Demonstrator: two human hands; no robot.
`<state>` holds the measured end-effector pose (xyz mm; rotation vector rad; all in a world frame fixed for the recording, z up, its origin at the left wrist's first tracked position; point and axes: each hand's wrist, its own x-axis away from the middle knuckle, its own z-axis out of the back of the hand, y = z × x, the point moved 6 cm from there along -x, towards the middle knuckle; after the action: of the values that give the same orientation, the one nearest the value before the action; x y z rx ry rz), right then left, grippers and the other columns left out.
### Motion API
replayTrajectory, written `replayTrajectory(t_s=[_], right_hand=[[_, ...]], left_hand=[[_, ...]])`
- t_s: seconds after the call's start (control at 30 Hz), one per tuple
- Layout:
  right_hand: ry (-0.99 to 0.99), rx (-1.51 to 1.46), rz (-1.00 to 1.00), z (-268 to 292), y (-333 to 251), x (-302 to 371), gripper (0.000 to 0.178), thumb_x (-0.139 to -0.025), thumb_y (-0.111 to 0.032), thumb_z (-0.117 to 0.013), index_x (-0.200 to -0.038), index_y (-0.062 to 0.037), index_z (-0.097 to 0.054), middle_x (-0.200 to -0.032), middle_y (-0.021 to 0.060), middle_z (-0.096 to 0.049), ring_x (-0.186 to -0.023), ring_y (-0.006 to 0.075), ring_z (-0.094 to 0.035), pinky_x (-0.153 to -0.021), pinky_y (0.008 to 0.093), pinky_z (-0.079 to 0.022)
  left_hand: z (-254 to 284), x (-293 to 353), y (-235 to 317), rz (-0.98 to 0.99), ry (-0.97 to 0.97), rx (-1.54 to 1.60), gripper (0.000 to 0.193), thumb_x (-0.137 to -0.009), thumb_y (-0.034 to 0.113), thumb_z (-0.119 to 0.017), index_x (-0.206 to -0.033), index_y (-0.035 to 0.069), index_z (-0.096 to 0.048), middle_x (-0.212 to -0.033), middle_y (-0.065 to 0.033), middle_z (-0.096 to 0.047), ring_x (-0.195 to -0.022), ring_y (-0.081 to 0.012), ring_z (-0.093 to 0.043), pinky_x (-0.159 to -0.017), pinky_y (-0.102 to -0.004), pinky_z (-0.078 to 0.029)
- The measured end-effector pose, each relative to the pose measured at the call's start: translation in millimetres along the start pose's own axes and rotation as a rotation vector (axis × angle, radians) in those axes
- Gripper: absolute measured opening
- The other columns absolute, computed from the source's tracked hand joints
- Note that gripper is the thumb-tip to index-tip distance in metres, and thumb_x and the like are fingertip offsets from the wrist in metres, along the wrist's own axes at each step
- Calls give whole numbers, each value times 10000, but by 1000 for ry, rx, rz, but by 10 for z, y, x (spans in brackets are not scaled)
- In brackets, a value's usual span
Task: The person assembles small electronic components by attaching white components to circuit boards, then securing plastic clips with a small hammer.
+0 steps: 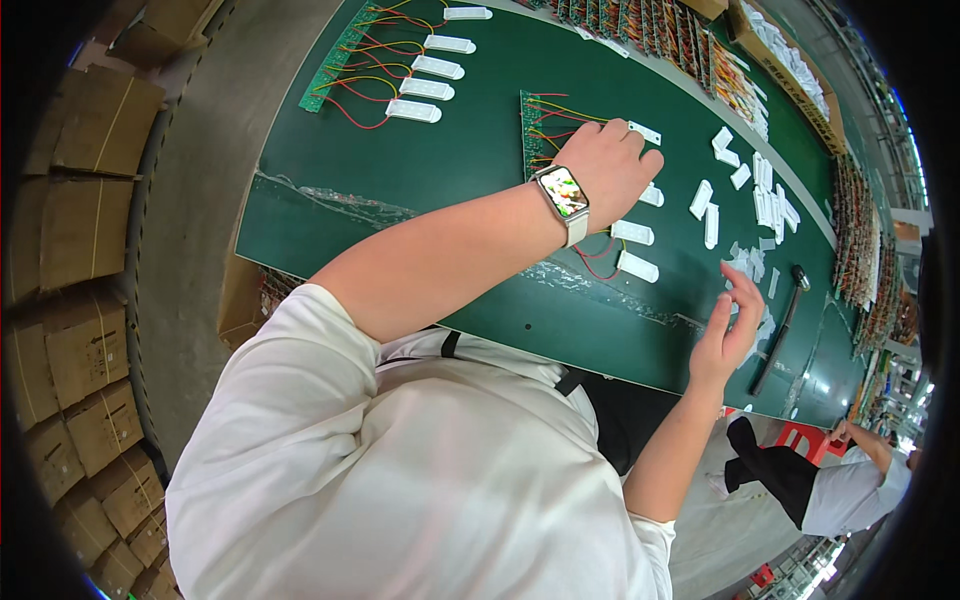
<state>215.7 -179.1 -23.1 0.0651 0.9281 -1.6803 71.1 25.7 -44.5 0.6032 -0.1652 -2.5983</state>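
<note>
L hand (608, 168) hung by wired board (530, 130), couldn't tell grip | R hand (728, 330) half-open | cases (637, 266) lay spaced, prob. vs tangles

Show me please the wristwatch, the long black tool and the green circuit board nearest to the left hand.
Wristwatch (563, 191): head view, on its screen.
Long black tool (779, 335): head view, on its shaft.
Green circuit board (531, 130): head view, on its visible part.

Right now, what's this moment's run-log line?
Left hand: over wired white casings, grip hidden | Right hand: open, near translucent pieces | Around: green circuit board, loose casings, black-handled tool
</note>
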Motion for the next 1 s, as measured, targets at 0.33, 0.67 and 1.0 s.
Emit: replayTrajectory(t_s=[0.33, 0.67, 1.0], right_hand=[[20, 154, 15, 36, 33, 47, 193, -833, -188, -778, -918, -83, -640, -1080, 98, -727, -1031, 356, -643, -899, 491, -484], [225, 101, 77, -43, -9, 273, 224, -897, -292, -721, -890, -93, -618, -918, 48, -622, -951, 269, -567, -814, 408, -454], [204, 90, 17, -21, 38, 177, 175, -900, -219, -717, -935, -74, -623, -1012, 56, -646, -987, 268, -578, -845, 399, -473]], left_hand=[[4, -298, 34, -93, 44, 8, 245, -823, 35, -626, -1056, 104, -660, -915, -138, -655, -946, -349, -649, -841, -477, -538], [135, -192, -306, 54, -268, 189, 142, -880, 104, -722, -997, 66, -651, -843, -91, -599, -815, -285, -576, -754, -419, -477], [230, -30, -196, -25, -139, 257, 327, -737, 69, -843, -1008, 72, -661, -837, -64, -521, -849, -262, -498, -789, -404, -442]])
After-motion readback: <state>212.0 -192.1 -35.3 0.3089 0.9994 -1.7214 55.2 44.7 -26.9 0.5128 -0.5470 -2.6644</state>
